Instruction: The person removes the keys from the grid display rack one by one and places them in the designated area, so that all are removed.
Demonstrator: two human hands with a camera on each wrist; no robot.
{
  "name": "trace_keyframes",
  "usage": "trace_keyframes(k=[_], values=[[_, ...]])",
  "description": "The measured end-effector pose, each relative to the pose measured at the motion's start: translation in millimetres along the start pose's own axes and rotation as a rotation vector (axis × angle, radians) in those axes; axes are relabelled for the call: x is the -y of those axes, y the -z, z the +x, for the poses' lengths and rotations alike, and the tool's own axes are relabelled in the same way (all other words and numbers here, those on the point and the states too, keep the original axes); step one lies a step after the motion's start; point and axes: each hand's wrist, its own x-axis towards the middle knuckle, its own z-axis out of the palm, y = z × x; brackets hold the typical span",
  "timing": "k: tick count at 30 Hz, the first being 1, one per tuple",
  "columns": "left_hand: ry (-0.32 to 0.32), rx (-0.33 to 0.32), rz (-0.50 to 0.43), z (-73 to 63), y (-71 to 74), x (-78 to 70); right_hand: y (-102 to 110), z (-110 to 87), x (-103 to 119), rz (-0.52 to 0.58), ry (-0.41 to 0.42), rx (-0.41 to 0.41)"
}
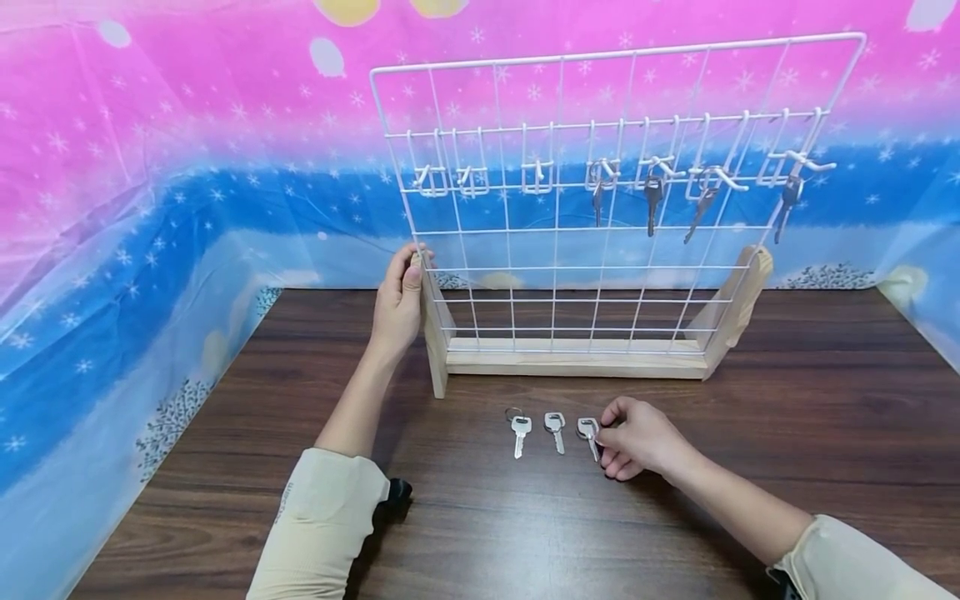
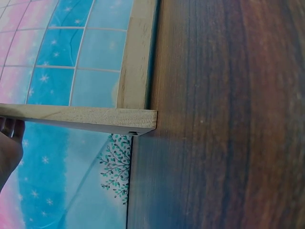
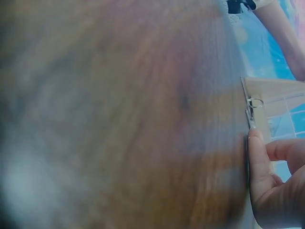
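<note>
A white wire grid rack (image 1: 555, 268) with wooden side supports stands on the table. My left hand (image 1: 397, 304) grips its left wooden upright (image 2: 81, 115), fingers behind and thumb in front. Before the rack lie three silver keys: a left key (image 1: 521, 433) with a ring, a middle key (image 1: 554, 431), and a right key (image 1: 588, 433). My right hand (image 1: 636, 437) rests low at the right key, a fingertip touching its edge. In the right wrist view a gap shows between two fingers (image 3: 257, 155), and part of the key is hidden there.
Several white hooks (image 1: 537, 173) line the grid. On the right-hand hooks hang several keys (image 1: 654, 204); the three left hooks carry none. A patterned pink and blue cloth (image 1: 225, 192) covers the walls behind the dark wooden table (image 1: 480, 533).
</note>
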Motion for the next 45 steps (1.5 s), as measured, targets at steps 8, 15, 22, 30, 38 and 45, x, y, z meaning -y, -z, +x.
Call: trace_keyframes(k=[8, 15, 22, 30, 38, 45], values=[[0.008, 0.000, -0.009, -0.3, 0.2, 0.0, 23.5, -0.5, 29.5, -0.122, 0.174, -0.067], [0.017, -0.004, -0.011, -0.4, 0.5, -0.2, 38.1, -0.2, 65.3, -0.179, 0.401, -0.266], [0.025, -0.001, -0.008, -2.0, 0.3, 0.6, 39.4, 2.6, 96.6, -0.230, 0.667, -0.595], [0.020, -0.028, -0.031, -0.7, -0.8, 1.1, 30.5, 15.7, 130.6, -0.101, 0.926, -0.812], [0.023, -0.022, -0.026, -0.4, -0.2, 1.1, 21.2, 23.5, 153.4, -0.130, 0.929, -0.946], [0.019, -0.018, -0.033, -0.1, -1.3, 1.4, 16.9, 29.7, 161.8, -0.073, 0.899, -0.968]])
